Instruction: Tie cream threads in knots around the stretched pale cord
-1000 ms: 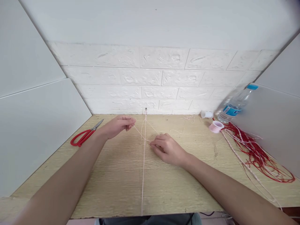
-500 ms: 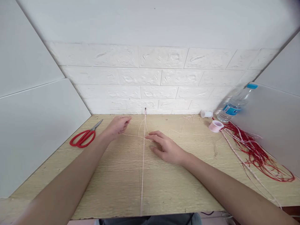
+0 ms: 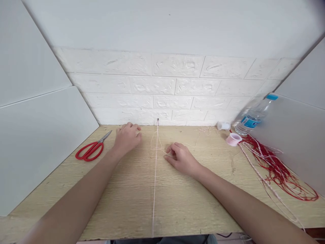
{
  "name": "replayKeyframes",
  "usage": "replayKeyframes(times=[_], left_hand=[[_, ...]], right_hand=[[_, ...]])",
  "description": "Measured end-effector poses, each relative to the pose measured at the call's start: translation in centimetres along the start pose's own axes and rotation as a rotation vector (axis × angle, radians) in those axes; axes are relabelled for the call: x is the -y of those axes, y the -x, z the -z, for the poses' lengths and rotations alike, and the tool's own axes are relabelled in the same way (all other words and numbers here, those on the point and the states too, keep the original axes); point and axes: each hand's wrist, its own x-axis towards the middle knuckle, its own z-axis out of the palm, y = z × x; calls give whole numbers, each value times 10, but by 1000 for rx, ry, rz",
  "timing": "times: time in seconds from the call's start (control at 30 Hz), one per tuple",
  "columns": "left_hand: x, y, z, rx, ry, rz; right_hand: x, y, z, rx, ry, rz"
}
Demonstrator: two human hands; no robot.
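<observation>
A pale pink cord point(image 3: 154, 183) runs taut from a small dark hole in the white wall down to the table's front edge. Thin cream thread point(image 3: 151, 139) makes a loose loop around its upper part and crosses it. To the right of the cord, my right hand point(image 3: 182, 158) has its fingers curled in, pinching the thread close to the crossing. My left hand point(image 3: 127, 137) rests left of the cord near the wall, back upward, thumb apart from the fingers, with nothing visible in it. Red-handled scissors point(image 3: 92, 147) lie left of that hand.
At the right stand a white spool point(image 3: 223, 126), a pink thread spool point(image 3: 233, 139) and a water bottle point(image 3: 250, 121). Red cords point(image 3: 281, 173) with pink strands lie tangled along the right panel. Loose thread point(image 3: 195, 144) trails behind my right hand.
My left hand has let go of the thread and opened out, turning palm down. My right fingers have closed on thread, and the loop has shifted slightly rightward.
</observation>
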Motion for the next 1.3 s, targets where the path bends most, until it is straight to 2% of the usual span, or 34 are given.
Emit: replayKeyframes(times=[0.13, 0.2, 0.27, 0.4, 0.6, 0.77, 0.87, 1.07, 1.2, 1.3], left_hand=[[-6, 2, 0, 441, 361, -67], [-6, 3, 0, 562, 431, -90], [-6, 3, 1, 620, 447, -103], [-8, 3, 6, 651, 445, -135], [-9, 4, 9, 693, 412, -120], [-5, 5, 7, 687, 371, -142], [-4, 5, 5, 685, 361, -158], [-5, 6, 2, 686, 381, -200], [-5, 6, 4, 687, 358, -198], [-2, 5, 5, 630, 293, -183]], right_hand=[[1, -1, 1, 37, 22, -9], [2, -2, 1, 42, 11, -4], [2, -1, 2, 36, -9, 9], [3, -1, 3, -15, -106, 5], [9, 0, 7, -70, -370, 1], [16, 5, 8, 101, -686, 40], [15, 6, 5, 163, -784, 3], [12, 5, 1, 168, -718, -32], [11, 5, 1, 149, -597, -44], [9, 5, 2, 100, -476, -54]])
